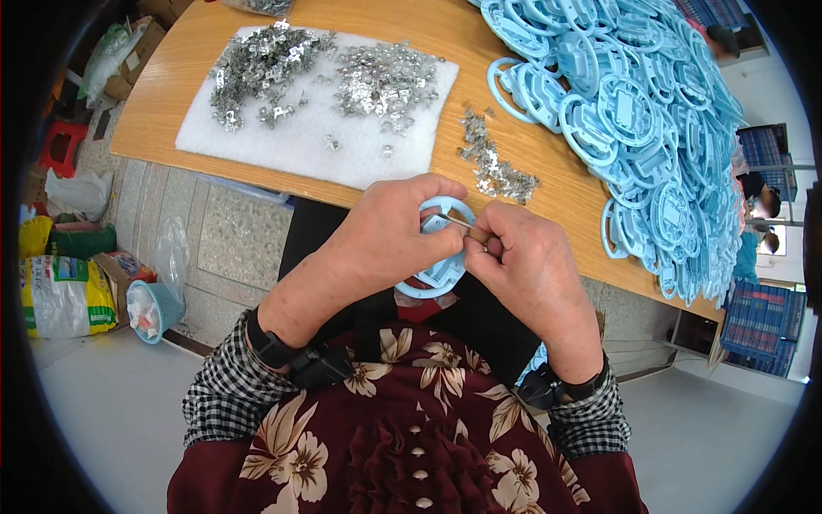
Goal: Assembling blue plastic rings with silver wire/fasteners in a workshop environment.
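My left hand [390, 224] is closed around a light blue oval plastic part [445, 267], holding it over my lap just off the table's near edge. In my right hand [524, 257] is a thin metal tool with a brownish handle [479, 236], pinched between thumb and fingers. Its slim metal tip reaches into the upper part of the blue ring, beside my left thumb. Whether a metal clip sits under the tip cannot be made out. Beyond my hands, small silvery metal clips [505, 182] lie loose on the wooden table [282, 176].
A white foam sheet [257, 146] carries two heaps of metal clips [265, 68]. A large pile of similar blue plastic parts [625, 111] covers the table's right side. Bags, boxes and a small blue basket [167, 308] stand on the floor at left. Other people [762, 201] are at far right.
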Tool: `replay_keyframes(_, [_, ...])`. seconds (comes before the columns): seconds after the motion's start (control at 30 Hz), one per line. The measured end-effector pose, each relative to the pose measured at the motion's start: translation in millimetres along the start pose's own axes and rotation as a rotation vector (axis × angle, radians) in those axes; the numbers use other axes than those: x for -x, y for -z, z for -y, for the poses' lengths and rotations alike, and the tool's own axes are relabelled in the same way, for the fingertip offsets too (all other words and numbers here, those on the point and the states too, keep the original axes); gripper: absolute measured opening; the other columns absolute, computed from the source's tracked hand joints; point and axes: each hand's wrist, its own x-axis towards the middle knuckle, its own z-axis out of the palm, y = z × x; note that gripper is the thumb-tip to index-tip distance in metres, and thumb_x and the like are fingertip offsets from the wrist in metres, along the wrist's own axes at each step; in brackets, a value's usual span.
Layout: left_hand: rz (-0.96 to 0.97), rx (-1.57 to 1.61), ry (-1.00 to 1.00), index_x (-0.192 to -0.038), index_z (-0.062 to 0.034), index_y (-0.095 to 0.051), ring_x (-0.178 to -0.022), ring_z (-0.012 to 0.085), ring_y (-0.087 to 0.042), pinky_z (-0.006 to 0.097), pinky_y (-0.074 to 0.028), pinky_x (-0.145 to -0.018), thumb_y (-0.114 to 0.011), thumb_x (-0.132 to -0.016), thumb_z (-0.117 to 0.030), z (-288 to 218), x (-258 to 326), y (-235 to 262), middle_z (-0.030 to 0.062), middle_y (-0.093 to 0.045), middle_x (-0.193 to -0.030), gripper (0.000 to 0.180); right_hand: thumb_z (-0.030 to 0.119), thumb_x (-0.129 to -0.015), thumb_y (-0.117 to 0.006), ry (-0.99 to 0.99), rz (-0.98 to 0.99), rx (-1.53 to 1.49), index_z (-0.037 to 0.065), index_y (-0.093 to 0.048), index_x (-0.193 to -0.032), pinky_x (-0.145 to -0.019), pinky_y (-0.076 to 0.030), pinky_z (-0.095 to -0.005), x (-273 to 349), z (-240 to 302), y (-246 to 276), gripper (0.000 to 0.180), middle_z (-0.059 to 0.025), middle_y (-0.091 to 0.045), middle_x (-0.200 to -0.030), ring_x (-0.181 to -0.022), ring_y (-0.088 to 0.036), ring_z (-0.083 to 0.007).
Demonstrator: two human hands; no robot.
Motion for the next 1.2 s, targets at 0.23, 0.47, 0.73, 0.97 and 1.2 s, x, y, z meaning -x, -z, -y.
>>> replay_keyframes(0.23, [-0.158, -0.057, -0.151, -0.116, 0.0024, -0.068, -0.079, 0.0115, -0.068, 0.028, -0.054, -0.072, -0.058, -0.101, -0.020, 12, -3, -6, 0.0101, -0.073, -0.089, 0.028, 0.012, -0.094, -0.062, 0.002, -0.090, -0.095, 0.004, -0.061, -0.107, -0.061, -0.050, -0.0448, 16, -21, -1, 0.015, -0.0184, -0.063, -0.077, -0.070, -0.063, -0.0395])
replay_keyframes(0.47, [-0.177, -0.079, -0.094, -0.115, 0.0023, -0.069, -0.077, 0.0117, -0.068, 0.028, -0.053, -0.070, -0.056, -0.102, -0.020, 10, -6, -8, 0.0094, -0.074, -0.086, 0.029, 0.013, -0.094, -0.064, -0.036, -0.067, 0.080, 0.012, -0.064, -0.117, -0.061, -0.053, -0.0439, 31, -13, -2, 0.024, -0.0156, -0.066, -0.073, -0.069, -0.067, -0.0369])
replay_keyframes(0.73, [-0.164, -0.062, -0.037, -0.115, 0.0038, -0.068, -0.077, 0.0094, -0.067, 0.027, -0.053, -0.069, -0.057, -0.101, -0.020, 9, -7, -8, 0.0085, -0.073, -0.086, 0.030, 0.006, -0.085, -0.067, 0.117, -0.114, 0.144, 0.017, -0.067, -0.122, -0.059, -0.053, -0.0423, 32, -21, -6, 0.039, -0.0120, -0.067, -0.076, -0.067, -0.067, -0.0316])
replay_keyframes(0.97, [-0.159, -0.083, -0.036, -0.114, 0.0046, -0.068, -0.077, 0.0094, -0.066, 0.027, -0.053, -0.070, -0.057, -0.100, -0.019, 9, -7, -7, 0.0087, -0.073, -0.087, 0.030, 0.000, -0.082, -0.065, 0.149, -0.107, 0.160, 0.016, -0.069, -0.121, -0.060, -0.053, -0.0412, 31, -15, -3, 0.043, -0.0112, -0.066, -0.075, -0.068, -0.066, -0.0312])
replay_keyframes(1.2, [-0.157, -0.092, -0.037, -0.112, 0.0047, -0.069, -0.077, 0.0103, -0.067, 0.028, -0.053, -0.070, -0.057, -0.099, -0.019, 9, -9, -9, 0.0098, -0.073, -0.086, 0.029, -0.001, -0.084, -0.065, 0.085, -0.001, 0.404, 0.013, -0.068, -0.122, -0.058, -0.052, -0.0408, 29, 4, 4, 0.041, -0.0117, -0.067, -0.076, -0.068, -0.066, -0.0325])
